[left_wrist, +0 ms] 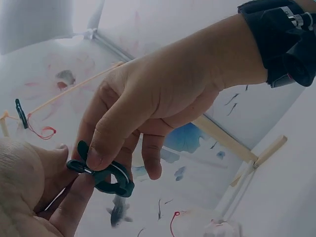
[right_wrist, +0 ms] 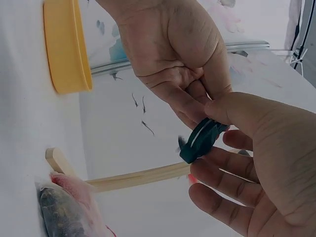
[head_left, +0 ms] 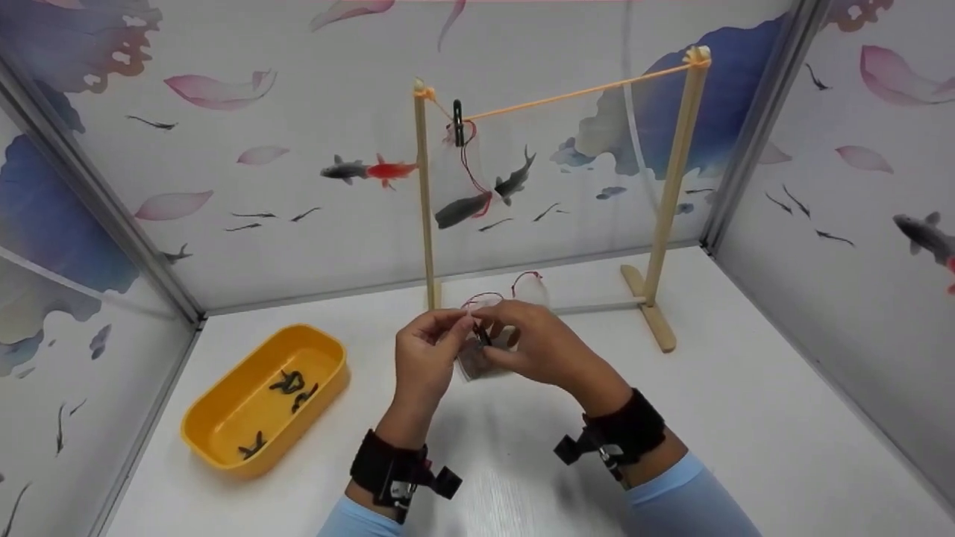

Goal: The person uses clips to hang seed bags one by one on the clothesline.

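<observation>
Dark green clip (left_wrist: 111, 180) is held up between both hands, in front of the stand's left post, bagged item (head_left: 477, 365) behind and under it. Right hand (head_left: 541, 343) pinches it, thumb on the handle; left hand (head_left: 425, 354) pinches the handle end, fingertips close to the right's. Left wrist view: long axis slants upper left to lower right, handles toward the left hand, round jaw end at lower right. Head view: small, partly covered by fingers.

Red cord (head_left: 528, 276) lies on the table just beyond the hands. Tightest side is forward: wooden stand (head_left: 675, 186) close past the fingers, orange rope (head_left: 574, 93) strung overhead, second clip (head_left: 458, 123) on it near the left post, dark piece (head_left: 462, 210) hanging by cord.

Left side, yellow tray (head_left: 231, 403) sits apart from the left forearm, dark clips inside. More room right: table (head_left: 783, 388) runs from right forearm to side wall. White, smooth surface; back edge meets a fish-and-petal printed wall (head_left: 522, 45), metal corner frames both sides.
</observation>
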### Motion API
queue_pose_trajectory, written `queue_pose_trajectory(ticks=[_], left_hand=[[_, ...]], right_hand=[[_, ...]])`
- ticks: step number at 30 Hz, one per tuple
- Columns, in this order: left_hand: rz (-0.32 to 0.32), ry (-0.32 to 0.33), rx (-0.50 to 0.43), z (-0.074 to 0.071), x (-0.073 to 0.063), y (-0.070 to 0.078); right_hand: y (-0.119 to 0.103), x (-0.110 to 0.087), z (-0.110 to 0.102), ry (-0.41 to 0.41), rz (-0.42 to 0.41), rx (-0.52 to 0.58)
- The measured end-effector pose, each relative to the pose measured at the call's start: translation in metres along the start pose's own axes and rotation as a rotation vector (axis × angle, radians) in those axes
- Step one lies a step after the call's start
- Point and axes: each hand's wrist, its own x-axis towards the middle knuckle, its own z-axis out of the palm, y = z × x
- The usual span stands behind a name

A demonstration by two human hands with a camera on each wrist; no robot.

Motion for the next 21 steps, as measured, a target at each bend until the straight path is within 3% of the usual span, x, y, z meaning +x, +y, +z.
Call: queue_pose_trajectory(ticks=[5, 8, 12, 16, 21], left_hand=[[-0.039, -0.01, 0.074, -0.001, 0.0, 0.0], [-0.047, -0.081, 0.14, -0.001, -0.001, -0.002], [0.031, -0.177, 0.288, -0.001, -0.003, -0.008], [0.101, -0.182, 0.393, 0.001, -0.004, -0.01], [0.141, -0.19, 0.414, 0.002, -0.005, -0.009]], right_hand=[[0.004, 0.0, -0.006, 0.053, 0.042, 0.078], [0.004, 0.0, -0.01, 0.087, 0.092, 0.136], [0.003, 0.001, -0.012, 0.087, 0.148, 0.193], [0.004, 0.002, -0.011, 0.093, 0.179, 0.204], [0.005, 0.002, -0.012, 0.095, 0.186, 0.208]])
